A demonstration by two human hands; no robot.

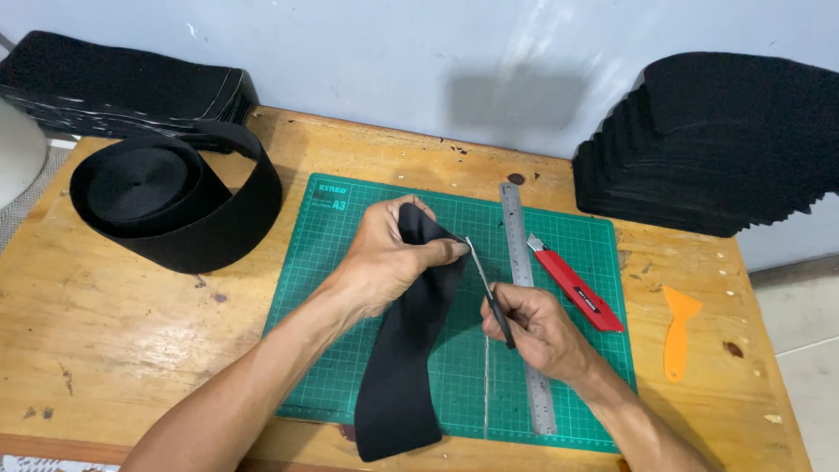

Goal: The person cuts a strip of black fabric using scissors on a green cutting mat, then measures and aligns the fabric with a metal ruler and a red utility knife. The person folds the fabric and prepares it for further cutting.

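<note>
Fingers of left hand pinched on folded matte black strap, right hand clamped around slim black-handled blade, over green gridded mat.

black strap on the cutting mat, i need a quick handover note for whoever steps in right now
Left hand: grip pinches the top end of the black strap piece, lifted off the green cutting mat; its tail hangs over the mat's front edge.
Right hand: holds small scissors, blades at the strap's top edge.
Nearby: steel ruler and red utility knife on the mat, orange scraper to the right, strap roll at left, stack of cut black pieces at back right.
Done: piece is off the roll.
Left: the trim at the top edge looks unfinished.
</note>
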